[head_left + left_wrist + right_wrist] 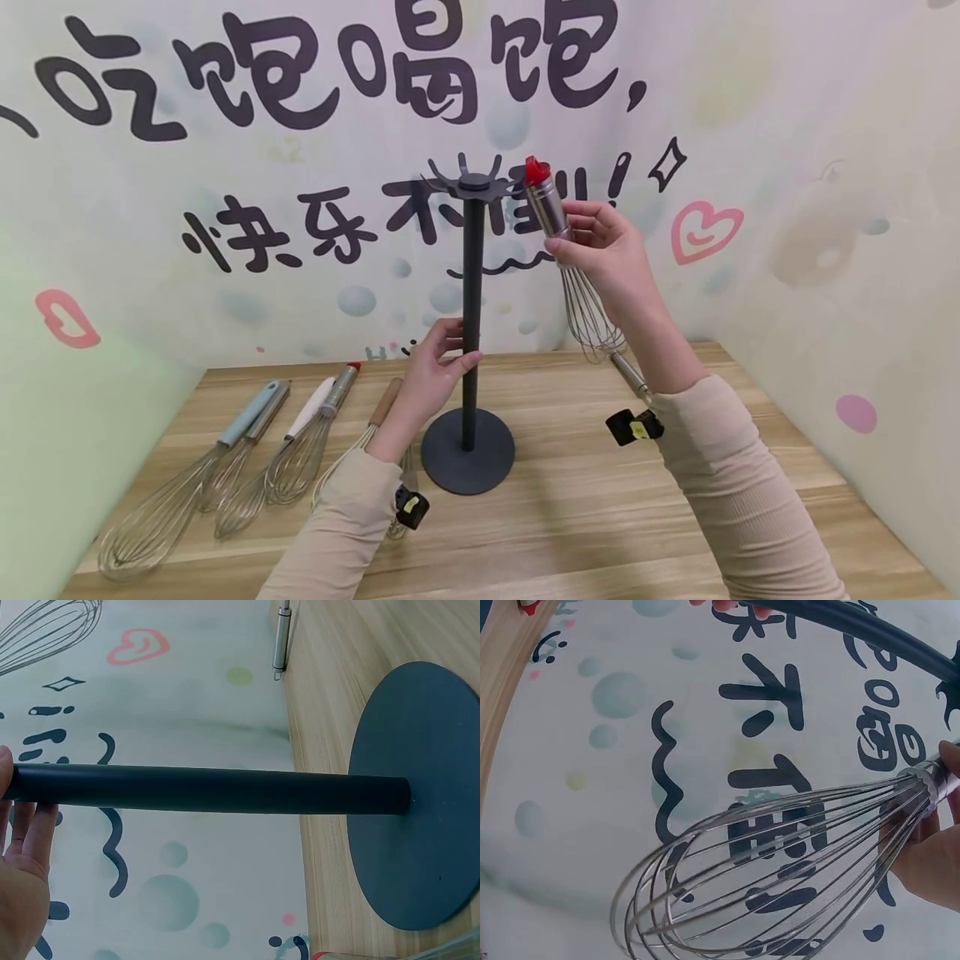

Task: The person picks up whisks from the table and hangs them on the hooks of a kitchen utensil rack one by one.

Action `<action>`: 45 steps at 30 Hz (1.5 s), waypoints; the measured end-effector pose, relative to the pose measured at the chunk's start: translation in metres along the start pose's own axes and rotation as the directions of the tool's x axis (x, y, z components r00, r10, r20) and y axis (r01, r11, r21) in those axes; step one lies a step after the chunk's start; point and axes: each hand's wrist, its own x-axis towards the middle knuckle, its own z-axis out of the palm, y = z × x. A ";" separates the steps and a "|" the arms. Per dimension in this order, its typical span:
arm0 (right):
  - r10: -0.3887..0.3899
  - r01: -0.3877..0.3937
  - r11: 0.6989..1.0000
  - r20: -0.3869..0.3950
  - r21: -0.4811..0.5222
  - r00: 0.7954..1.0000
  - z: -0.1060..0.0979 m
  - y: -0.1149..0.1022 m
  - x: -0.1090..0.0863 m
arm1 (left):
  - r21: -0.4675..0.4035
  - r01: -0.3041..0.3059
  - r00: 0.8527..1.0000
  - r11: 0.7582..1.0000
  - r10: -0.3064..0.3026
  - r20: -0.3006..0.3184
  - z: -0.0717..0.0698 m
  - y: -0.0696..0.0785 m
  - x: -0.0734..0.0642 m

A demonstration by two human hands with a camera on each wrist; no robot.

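A dark rack stand [471,317] stands upright on its round base, with a ring of upturned hooks [474,185] at the top. My left hand [433,367] grips the pole partway up, thumb on one side and fingers on the other. In my right hand [609,254] is a metal whisk [551,212], held by its handle with the wire loops [780,862] hanging down. The whisk's red handle end [536,171] is beside the right-hand hooks, at about their height.
Several whisks lie at the left of the wooden table, among them a blue-handled whisk [251,412], a white-handled whisk [311,406] and a wooden-handled whisk [386,402]. Another metal handle [630,375] lies behind my right forearm. A printed backdrop [360,167] rises behind the table.
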 end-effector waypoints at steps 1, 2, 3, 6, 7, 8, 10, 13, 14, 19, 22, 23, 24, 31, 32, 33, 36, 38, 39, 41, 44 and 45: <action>0.002 -0.002 1.000 0.005 -0.005 1.000 0.000 0.000 0.000 | 0.003 0.001 1.000 1.000 -0.001 -0.002 0.000 0.000 0.000; 0.004 -0.004 1.000 0.012 -0.009 1.000 0.000 0.000 0.000 | 0.004 0.001 1.000 1.000 -0.001 -0.004 0.000 0.000 0.000; 0.006 -0.006 1.000 0.018 -0.014 1.000 0.000 0.000 0.000 | 0.002 0.008 1.000 1.000 -0.008 -0.005 0.000 0.000 -0.001; 0.016 -0.016 1.000 0.031 -0.016 0.999 0.000 0.000 0.000 | -0.001 0.022 1.000 1.000 -0.022 -0.003 -0.001 -0.001 0.000; 0.019 -0.018 1.000 0.034 -0.017 0.999 0.001 0.000 0.000 | 0.001 0.025 1.000 1.000 -0.025 -0.001 -0.001 -0.001 0.000; 0.018 -0.017 1.000 0.038 -0.017 0.999 0.001 0.000 0.000 | -0.001 0.029 1.000 1.000 -0.029 0.000 -0.001 -0.001 0.000; 0.016 -0.015 1.000 0.044 -0.025 0.999 0.002 0.001 0.000 | 0.000 0.029 1.000 1.000 -0.029 0.002 -0.001 -0.001 0.000; 0.011 -0.009 0.999 0.052 -0.041 0.999 0.003 0.003 0.001 | 0.000 0.030 1.000 1.000 -0.030 0.006 -0.001 -0.001 0.000; 0.009 -0.006 0.999 0.056 -0.045 0.998 0.003 0.004 0.001 | -0.001 0.029 1.000 1.000 -0.029 0.007 -0.001 -0.001 0.001; 0.019 -0.015 0.998 0.070 -0.058 0.997 0.005 0.007 0.001 | -0.005 0.038 0.999 0.999 -0.037 0.015 -0.002 -0.001 0.001; 0.031 -0.027 0.998 0.078 -0.054 0.996 0.006 0.008 0.000 | -0.006 0.039 0.999 0.999 -0.039 0.014 -0.002 -0.001 0.001; 0.035 -0.031 0.998 0.079 -0.051 0.996 0.006 0.009 0.000 | -0.006 0.039 0.999 0.999 -0.039 0.014 -0.002 -0.001 0.001; 0.038 -0.035 0.998 0.080 -0.046 0.996 0.007 0.009 0.000 | -0.007 0.039 0.999 0.999 -0.039 0.016 -0.002 -0.001 0.001; 0.038 -0.037 0.999 0.096 -0.012 0.995 0.010 0.012 0.000 | -0.003 0.041 0.999 0.999 -0.041 0.024 -0.001 0.000 0.001; 0.037 -0.036 0.999 0.100 -0.014 0.994 0.010 0.013 0.000 | 0.000 0.040 0.999 0.999 -0.040 0.024 -0.001 0.000 0.001; 0.035 -0.033 0.999 0.104 -0.016 0.994 0.010 0.014 0.000 | 0.003 0.039 0.999 0.999 -0.039 0.025 -0.001 0.000 0.001; 0.033 -0.031 0.999 0.115 -0.018 0.993 0.010 0.015 -0.001 | 0.012 0.034 0.999 0.999 -0.034 0.029 -0.001 0.001 0.001; 0.033 -0.031 0.999 0.121 -0.013 0.992 0.011 0.017 -0.001 | 0.019 0.032 0.999 0.999 -0.032 0.029 0.000 0.001 0.001; 0.032 -0.031 0.999 0.125 -0.007 0.992 0.011 0.017 0.000 | 0.022 0.031 0.999 0.999 -0.032 0.030 0.000 0.002 0.001; 0.031 -0.031 1.000 0.133 -0.002 0.991 0.012 0.019 0.000 | 0.025 0.035 0.999 0.999 -0.035 0.031 0.000 0.002 0.002; 0.037 -0.037 0.999 0.145 -0.006 0.989 0.014 0.022 0.000 | 0.026 0.047 0.998 0.999 -0.047 0.030 0.000 0.001 0.002; 0.038 -0.037 0.999 0.150 -0.009 0.988 0.015 0.023 0.000 | 0.022 0.050 0.998 0.998 -0.051 0.029 0.000 0.001 0.002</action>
